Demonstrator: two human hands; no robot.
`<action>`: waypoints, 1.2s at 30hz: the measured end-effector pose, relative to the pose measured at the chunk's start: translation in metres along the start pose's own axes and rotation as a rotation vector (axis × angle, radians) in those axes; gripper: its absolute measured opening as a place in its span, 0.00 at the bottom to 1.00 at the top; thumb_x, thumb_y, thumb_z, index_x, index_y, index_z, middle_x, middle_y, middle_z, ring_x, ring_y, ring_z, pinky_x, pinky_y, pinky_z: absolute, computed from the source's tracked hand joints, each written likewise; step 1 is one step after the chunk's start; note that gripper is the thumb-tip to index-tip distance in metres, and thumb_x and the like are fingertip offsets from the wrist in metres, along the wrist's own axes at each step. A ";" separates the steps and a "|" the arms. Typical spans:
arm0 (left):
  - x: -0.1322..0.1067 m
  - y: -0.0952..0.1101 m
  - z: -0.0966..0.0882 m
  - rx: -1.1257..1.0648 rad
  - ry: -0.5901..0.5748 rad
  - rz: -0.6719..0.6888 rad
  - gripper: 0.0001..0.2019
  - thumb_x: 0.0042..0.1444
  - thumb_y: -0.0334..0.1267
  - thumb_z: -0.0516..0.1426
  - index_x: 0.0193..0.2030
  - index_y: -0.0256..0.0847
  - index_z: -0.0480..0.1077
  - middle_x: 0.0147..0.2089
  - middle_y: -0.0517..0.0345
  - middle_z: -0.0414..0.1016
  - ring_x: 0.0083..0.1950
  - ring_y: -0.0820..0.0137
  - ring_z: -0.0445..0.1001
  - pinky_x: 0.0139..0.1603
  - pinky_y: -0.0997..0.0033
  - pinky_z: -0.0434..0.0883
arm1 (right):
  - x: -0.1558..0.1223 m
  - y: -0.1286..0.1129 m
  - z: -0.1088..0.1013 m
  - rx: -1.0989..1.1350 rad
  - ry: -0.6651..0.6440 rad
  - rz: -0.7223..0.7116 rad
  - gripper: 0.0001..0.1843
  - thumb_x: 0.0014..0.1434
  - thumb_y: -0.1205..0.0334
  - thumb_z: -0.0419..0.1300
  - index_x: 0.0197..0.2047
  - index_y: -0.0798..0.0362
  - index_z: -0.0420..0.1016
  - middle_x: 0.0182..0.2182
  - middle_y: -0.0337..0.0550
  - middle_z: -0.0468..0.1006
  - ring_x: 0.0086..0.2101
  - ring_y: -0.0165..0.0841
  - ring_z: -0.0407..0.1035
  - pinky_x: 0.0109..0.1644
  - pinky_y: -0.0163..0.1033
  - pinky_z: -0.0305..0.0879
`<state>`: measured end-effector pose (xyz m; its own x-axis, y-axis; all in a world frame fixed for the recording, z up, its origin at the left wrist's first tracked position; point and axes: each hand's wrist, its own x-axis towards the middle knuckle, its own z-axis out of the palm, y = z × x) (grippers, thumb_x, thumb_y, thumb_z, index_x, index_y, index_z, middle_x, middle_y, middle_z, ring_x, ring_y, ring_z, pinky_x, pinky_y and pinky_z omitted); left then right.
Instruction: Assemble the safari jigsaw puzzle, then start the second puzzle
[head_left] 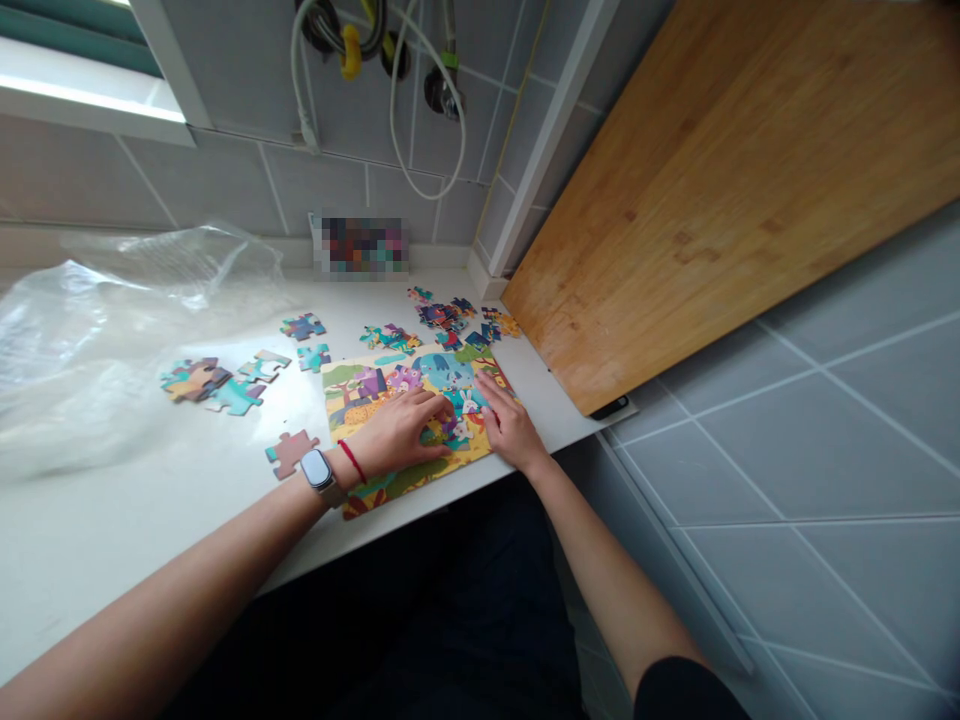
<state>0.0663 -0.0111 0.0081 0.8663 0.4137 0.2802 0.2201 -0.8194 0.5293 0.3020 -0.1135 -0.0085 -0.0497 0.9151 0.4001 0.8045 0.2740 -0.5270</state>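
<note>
1. Although much of its scene already lies joined, showing yellow, green and blue ground with cartoon animals, the rectangular cardboard jigsaw puzzle [367,400] is not visibly whole; the part beneath the hands is hidden.
2. It lies near the front edge of the white countertop [135,520].
3. The left hand [397,432], with a wristwatch and red string at the wrist, rests on the puzzle with fingers together and lightly curved; no pinch shows.
4. The right hand [510,425] rests beside it, fingers slightly spread, pressing on the picture's right part. Whether either holds a piece, I cannot tell.
5. Still apart are the multicoloured loose pieces [442,316] above the puzzle, the joined cluster of teal and brown pieces [195,380] to its left, and a single brownish-pink piece [291,452] near the left hand.
</note>
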 end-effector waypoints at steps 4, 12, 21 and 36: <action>0.000 -0.002 -0.006 -0.038 -0.032 0.016 0.16 0.56 0.45 0.68 0.46 0.43 0.70 0.46 0.54 0.76 0.48 0.59 0.76 0.51 0.59 0.73 | 0.000 0.003 0.001 -0.002 0.108 0.049 0.30 0.69 0.71 0.50 0.72 0.50 0.68 0.70 0.47 0.68 0.73 0.40 0.54 0.77 0.54 0.56; 0.000 -0.009 -0.016 -0.070 0.023 0.033 0.12 0.59 0.40 0.63 0.49 0.44 0.71 0.49 0.53 0.72 0.48 0.60 0.75 0.50 0.60 0.74 | 0.000 0.005 0.004 -0.021 0.053 0.061 0.24 0.68 0.71 0.52 0.62 0.50 0.79 0.66 0.49 0.73 0.71 0.40 0.60 0.75 0.52 0.60; 0.000 -0.019 -0.006 -0.100 0.169 -0.052 0.10 0.61 0.37 0.60 0.50 0.44 0.70 0.52 0.51 0.68 0.50 0.62 0.76 0.54 0.59 0.77 | 0.000 0.002 0.003 -0.030 -0.034 0.017 0.25 0.66 0.74 0.57 0.58 0.42 0.83 0.65 0.41 0.75 0.71 0.41 0.60 0.74 0.55 0.60; 0.000 -0.031 0.001 0.057 0.136 -0.047 0.24 0.66 0.46 0.57 0.67 0.41 0.67 0.62 0.41 0.75 0.66 0.50 0.71 0.67 0.44 0.70 | 0.001 0.003 0.001 -0.051 -0.051 0.006 0.23 0.66 0.73 0.56 0.55 0.43 0.85 0.63 0.45 0.77 0.65 0.41 0.68 0.72 0.54 0.64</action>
<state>0.0601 0.0141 -0.0095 0.7868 0.4987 0.3637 0.2876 -0.8176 0.4989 0.3034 -0.1117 -0.0104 -0.0741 0.9310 0.3573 0.8339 0.2543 -0.4898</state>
